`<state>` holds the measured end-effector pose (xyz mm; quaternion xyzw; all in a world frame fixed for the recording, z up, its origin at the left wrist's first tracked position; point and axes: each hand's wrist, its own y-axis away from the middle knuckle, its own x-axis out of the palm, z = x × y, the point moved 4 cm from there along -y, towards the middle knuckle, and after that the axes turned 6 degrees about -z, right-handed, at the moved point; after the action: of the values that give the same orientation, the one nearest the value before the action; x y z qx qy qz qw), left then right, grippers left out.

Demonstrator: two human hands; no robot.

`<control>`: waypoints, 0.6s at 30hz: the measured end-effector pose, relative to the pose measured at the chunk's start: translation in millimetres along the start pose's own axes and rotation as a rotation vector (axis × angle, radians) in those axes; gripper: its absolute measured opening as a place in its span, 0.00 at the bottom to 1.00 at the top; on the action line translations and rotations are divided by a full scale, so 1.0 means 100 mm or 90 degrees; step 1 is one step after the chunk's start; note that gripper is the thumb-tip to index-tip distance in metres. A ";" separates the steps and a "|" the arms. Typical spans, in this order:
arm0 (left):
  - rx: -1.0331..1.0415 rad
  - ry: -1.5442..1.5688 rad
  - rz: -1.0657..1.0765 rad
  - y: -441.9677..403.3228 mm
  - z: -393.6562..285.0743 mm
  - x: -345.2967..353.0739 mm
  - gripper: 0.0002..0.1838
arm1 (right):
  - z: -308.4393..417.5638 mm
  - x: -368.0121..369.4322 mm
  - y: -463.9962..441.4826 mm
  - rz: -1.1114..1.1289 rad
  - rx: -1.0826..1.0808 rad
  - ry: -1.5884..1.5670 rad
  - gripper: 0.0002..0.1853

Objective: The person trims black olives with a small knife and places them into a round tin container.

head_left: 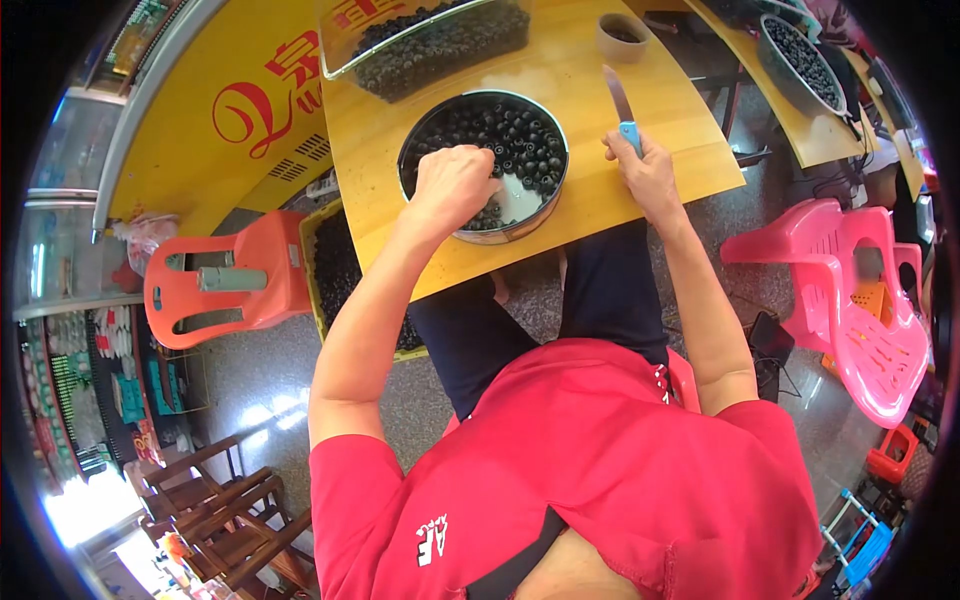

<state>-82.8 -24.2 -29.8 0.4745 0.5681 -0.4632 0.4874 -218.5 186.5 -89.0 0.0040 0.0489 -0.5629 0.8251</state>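
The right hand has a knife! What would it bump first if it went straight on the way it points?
Most likely the small cup: the knife in the right hand points toward it. But the picture doesn't show how high the knife is, so it might pass over or just miss.

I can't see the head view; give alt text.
The right hand holds a blue-handled metal knife while the curled left hand is over a round, white-bottomed bowl of small dark round pieces. Beyond it, a clear plastic bin holds more dark pieces on the yellow wooden table.
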 end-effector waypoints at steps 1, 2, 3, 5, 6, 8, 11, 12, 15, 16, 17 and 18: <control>-0.006 -0.001 0.016 0.00 0.00 0.01 0.11 | 0.02 0.00 0.01 -0.002 -0.010 0.009 0.13; -0.007 0.021 0.001 0.02 -0.01 0.01 0.11 | 0.03 0.00 0.02 -0.004 -0.018 0.019 0.14; -0.010 0.043 -0.015 0.04 -0.01 -0.02 0.11 | 0.03 -0.01 0.02 -0.002 -0.011 0.011 0.13; -0.072 0.196 -0.038 0.09 0.02 -0.09 0.10 | 0.02 -0.02 0.01 -0.001 0.001 -0.005 0.13; -0.132 0.328 -0.042 0.12 0.04 -0.16 0.10 | 0.04 -0.03 0.02 -0.008 0.017 -0.033 0.13; -0.213 0.610 -0.069 0.20 0.09 -0.21 0.11 | 0.07 -0.04 0.07 -0.025 0.048 -0.089 0.12; -0.237 1.012 -0.126 0.33 0.14 -0.21 0.13 | 0.43 0.08 0.26 0.012 0.017 -0.111 0.11; -0.233 1.071 -0.145 0.36 0.11 -0.23 0.13 | 0.61 0.15 0.35 0.047 -0.028 -0.105 0.10; -0.215 1.223 -0.198 0.45 -0.09 -0.32 0.14 | 0.94 0.44 0.56 0.138 -0.112 -0.103 0.09; -0.209 1.256 -0.214 0.48 -0.15 -0.35 0.14 | 0.96 0.52 0.59 0.161 -0.104 -0.115 0.10; -0.203 1.288 -0.232 0.50 -0.20 -0.37 0.14 | 0.98 0.61 0.62 0.186 -0.098 -0.127 0.10; -0.210 1.313 -0.248 0.52 -0.23 -0.35 0.14 | 1.03 0.67 0.64 0.193 -0.083 -0.159 0.10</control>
<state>-31.7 1.8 4.1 0.4667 0.8286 0.1762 -0.2541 -126.4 141.4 4.6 -0.1117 -0.0184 -0.4243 0.8984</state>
